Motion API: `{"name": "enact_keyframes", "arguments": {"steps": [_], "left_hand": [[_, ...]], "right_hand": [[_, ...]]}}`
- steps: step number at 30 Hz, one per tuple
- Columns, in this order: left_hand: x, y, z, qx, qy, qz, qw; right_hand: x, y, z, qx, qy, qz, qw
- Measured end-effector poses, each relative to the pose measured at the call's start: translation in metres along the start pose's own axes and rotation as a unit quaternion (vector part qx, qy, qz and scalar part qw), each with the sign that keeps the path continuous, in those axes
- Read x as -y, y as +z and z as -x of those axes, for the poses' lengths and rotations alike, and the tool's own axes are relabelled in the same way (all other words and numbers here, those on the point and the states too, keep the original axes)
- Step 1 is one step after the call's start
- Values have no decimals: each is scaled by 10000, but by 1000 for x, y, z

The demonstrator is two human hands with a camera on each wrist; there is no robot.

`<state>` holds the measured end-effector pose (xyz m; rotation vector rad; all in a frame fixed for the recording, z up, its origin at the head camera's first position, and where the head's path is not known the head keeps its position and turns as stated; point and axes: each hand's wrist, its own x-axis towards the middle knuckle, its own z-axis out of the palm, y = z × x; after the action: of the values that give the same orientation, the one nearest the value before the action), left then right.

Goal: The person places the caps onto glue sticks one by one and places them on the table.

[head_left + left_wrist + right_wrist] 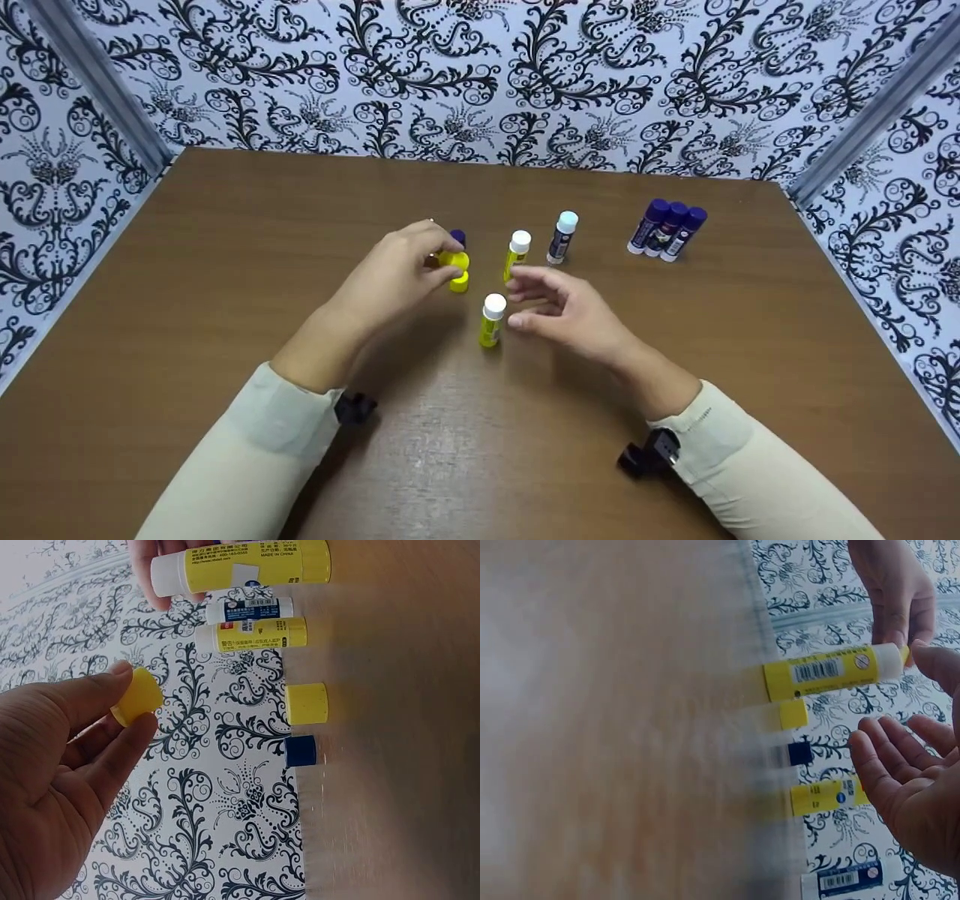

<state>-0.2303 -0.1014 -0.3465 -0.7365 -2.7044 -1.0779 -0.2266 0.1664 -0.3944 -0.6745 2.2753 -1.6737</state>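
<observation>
Both forearms are stretched forward over the wooden table [420, 465] in pale sleeves [757, 457], angled in toward each other. Nearest up front, a white-topped yellow glue stick [491, 322] is stood upright between the hands, just left of the right thumb, with a small gap left. The right hand [562, 311] is held open, palm turned inward, fingers loosely bent, nothing gripped. A yellow cap [139, 697] is pinched between thumb and fingertips of the left hand [397, 270], which is held up off the table. Behind that, another yellow cap [459, 283] and a navy cap [457, 238] can be seen on the tabletop. A second yellow glue stick [517, 251] is partly covered by the right fingertips, contact can't be told, then a navy glue stick [562, 238], and farther right three purple-capped glue sticks [667, 230] are lined up
</observation>
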Motion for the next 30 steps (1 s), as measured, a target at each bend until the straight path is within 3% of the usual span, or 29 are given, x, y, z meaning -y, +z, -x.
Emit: {"name": "enact_keyframes", "arguments": {"steps": [14,23,30], "left_hand": [[-2,3,1,29,125,339,9993],[-5,3,1,17,283,520,9982],[-7,4,1,23,334,598,9977]], "right_hand": [[-7,12,-3,672,450,191,9965],[-13,20,-6,579,530,-85,9969],[-16,25,-10,344,440,43,9984]]}}
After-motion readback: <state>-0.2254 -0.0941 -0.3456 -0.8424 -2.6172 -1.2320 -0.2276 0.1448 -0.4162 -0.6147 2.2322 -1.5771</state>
